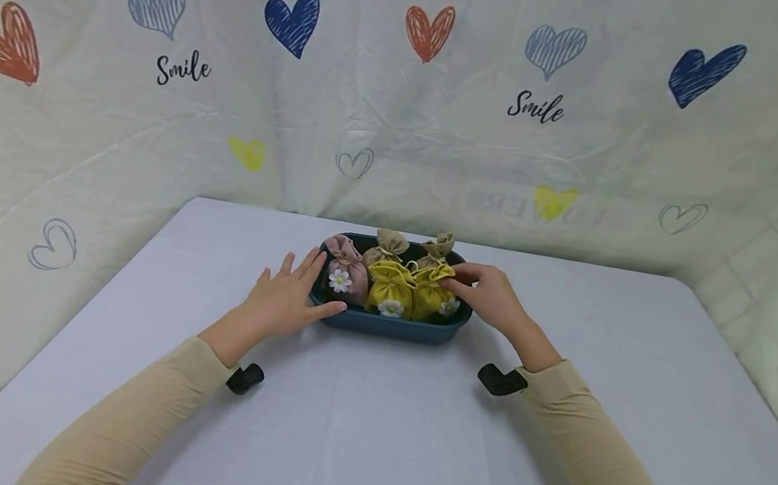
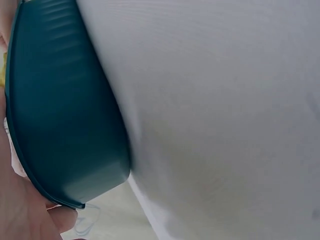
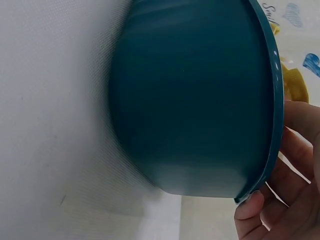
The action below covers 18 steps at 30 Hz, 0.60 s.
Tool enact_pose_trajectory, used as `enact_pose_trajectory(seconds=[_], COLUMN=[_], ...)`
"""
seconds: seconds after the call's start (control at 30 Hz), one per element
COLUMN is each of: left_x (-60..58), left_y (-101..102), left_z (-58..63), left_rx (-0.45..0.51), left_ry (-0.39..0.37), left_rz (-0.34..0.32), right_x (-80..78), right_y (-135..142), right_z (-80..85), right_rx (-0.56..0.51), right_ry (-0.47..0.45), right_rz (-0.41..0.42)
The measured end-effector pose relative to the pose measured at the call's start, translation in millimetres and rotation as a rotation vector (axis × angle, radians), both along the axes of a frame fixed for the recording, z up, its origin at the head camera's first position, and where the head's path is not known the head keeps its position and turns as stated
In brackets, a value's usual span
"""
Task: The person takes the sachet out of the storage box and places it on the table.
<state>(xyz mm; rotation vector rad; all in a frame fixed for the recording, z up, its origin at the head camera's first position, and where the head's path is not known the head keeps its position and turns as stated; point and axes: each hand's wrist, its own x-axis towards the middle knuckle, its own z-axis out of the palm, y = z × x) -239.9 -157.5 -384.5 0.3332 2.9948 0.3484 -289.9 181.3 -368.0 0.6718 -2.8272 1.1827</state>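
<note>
A dark teal tub [image 1: 387, 326] holds several small drawstring pouches. At its left end is a pink pouch [image 1: 351, 275] with a white flower. Two yellow pouches stand in front, one in the middle [image 1: 390, 285] and the other, the right yellow pouch [image 1: 432, 299], beside it. My left hand [image 1: 282, 298] rests at the tub's left end, fingers spread and fairly straight along the rim. With thumb and index finger, my right hand [image 1: 490, 295] pinches the gathered top of the right yellow pouch. In the right wrist view, that hand's outer fingers [image 3: 250, 207] are right at the tub's rim.
Two beige pouches, a left one [image 1: 389, 244] and a right one [image 1: 437, 248], stand behind the yellow ones. The tub sits near the back edge of a white-covered table [image 1: 361, 431]. A white curtain [image 1: 450, 134] printed with hearts hangs behind it.
</note>
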Motion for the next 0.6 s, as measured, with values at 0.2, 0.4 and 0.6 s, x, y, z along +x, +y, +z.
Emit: enact_pose_trajectory(seconds=[0.2,0.4,0.6], left_x=[1.6,1.7,1.3], left_y=[0.8,2.6,2.4], left_z=[1.1,2.2,0.5], left_rx=[-0.021,-0.025,-0.023], left_ry=[0.022,0.027,0.027], left_rz=[-0.001,-0.004,-0.005], right_x=[0.8,1.1,1.7], right_y=[-1.7,-1.2,-2.3], right_z=[-0.1,-1.3,-4.3], right_rx=[-0.004,-0.031,-0.072], right_ry=[0.012,0.012,0.014], right_rz=[-0.007,-0.018,-0.028])
